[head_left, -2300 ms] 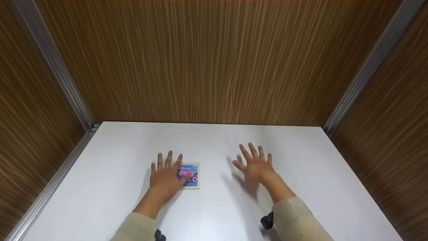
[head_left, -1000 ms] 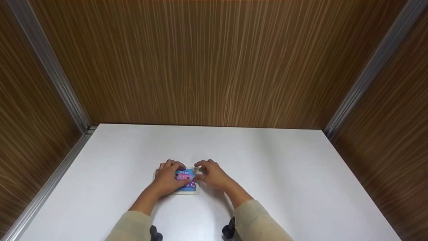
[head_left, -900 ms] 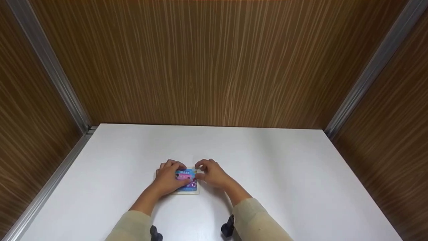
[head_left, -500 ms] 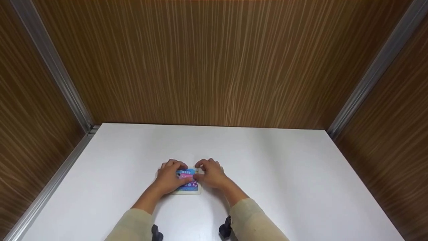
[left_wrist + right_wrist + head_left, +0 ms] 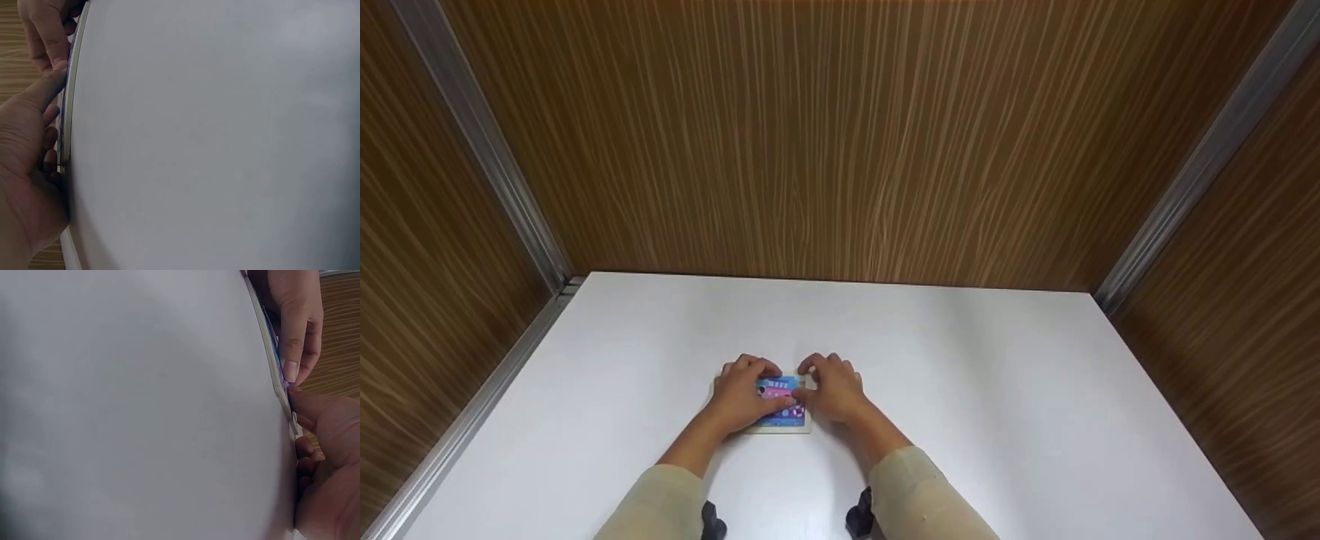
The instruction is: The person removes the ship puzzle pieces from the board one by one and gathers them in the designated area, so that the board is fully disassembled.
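Observation:
A small square picture board (image 5: 781, 421) with a pale rim and a blue, pink and purple cartoon print lies flat on the white table. My left hand (image 5: 735, 396) grips its left side, with the thumb across the print and the fingers bent round the far edge. At the right side, my right hand (image 5: 837, 391) holds the board between thumb and bent fingers. The two thumbs nearly meet over the picture. In the left wrist view the board's pale side edge (image 5: 73, 84) shows beside both hands. My palm and fingers cover the board's left part.
The white tabletop (image 5: 997, 397) spreads around the hands. Brown wood-grain panels (image 5: 840, 142) stand at the back and both sides, with grey metal strips (image 5: 487, 142) at the corners. Dark knobs (image 5: 859, 514) stick out at both sleeve cuffs.
Earlier, both hands were spread, the right one apart from the board. The right hand then came left to the board's right side and the left fingers bent round it. Since then, barely any movement.

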`<action>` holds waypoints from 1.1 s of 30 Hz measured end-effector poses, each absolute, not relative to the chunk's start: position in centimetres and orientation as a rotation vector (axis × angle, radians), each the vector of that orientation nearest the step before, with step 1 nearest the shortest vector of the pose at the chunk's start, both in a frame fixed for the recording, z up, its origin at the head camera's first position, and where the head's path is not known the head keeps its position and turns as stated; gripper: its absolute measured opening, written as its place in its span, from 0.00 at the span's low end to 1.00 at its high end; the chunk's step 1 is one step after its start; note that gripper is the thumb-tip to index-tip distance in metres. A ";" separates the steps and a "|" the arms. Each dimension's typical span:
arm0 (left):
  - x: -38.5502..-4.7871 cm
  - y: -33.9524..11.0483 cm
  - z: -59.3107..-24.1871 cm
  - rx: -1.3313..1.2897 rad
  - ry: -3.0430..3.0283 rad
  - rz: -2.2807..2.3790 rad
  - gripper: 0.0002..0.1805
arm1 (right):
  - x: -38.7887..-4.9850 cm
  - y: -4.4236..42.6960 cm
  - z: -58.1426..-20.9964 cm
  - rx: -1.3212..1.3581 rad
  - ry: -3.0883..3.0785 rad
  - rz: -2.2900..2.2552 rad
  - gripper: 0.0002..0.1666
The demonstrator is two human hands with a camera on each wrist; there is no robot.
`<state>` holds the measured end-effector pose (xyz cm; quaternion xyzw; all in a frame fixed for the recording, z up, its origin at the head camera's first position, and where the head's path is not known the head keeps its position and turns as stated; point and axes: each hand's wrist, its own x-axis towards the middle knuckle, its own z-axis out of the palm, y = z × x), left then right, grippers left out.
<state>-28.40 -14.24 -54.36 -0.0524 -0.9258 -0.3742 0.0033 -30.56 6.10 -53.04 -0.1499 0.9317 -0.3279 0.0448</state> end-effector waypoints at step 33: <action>-28.2 -14.1 -54.0 -0.146 -2.911 -1.190 0.28 | -30.7 5.8 -52.5 -0.331 2.802 -1.004 0.16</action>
